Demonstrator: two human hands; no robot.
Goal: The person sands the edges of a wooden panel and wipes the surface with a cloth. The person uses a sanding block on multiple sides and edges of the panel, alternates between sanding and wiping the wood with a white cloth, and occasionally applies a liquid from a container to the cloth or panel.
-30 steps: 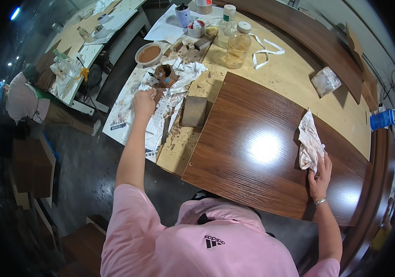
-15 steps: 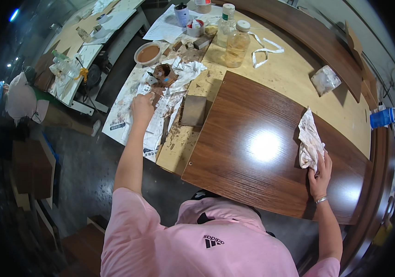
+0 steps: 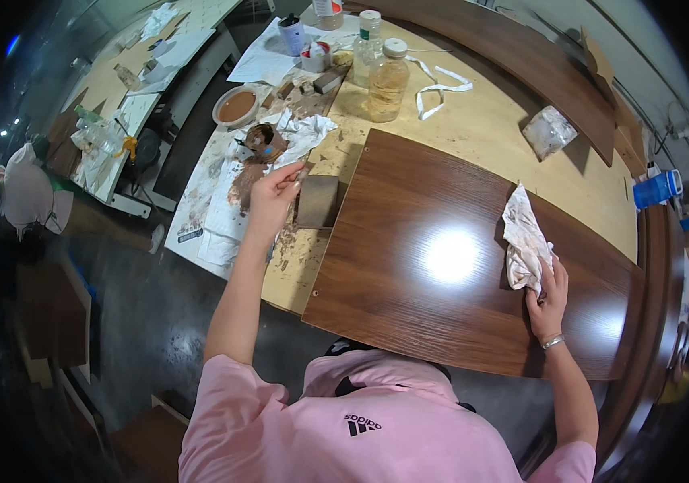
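The right hand (image 3: 550, 302) pinches a rag (image 3: 524, 241) on the wood-grain panel (image 3: 389, 233). Left of the panel, the left hand's (image 3: 270, 200) grip is pressed together.

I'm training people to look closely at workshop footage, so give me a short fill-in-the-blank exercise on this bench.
1. The crumpled cloth on the brown panel is touched by the ____ hand.
2. The dark rectangular block lies between the panel and the person's ____ hand.
3. The round bowl has contents coloured ____.
4. The container near the picture's right edge is coloured ____.

Missing words: right; left; brown; blue.
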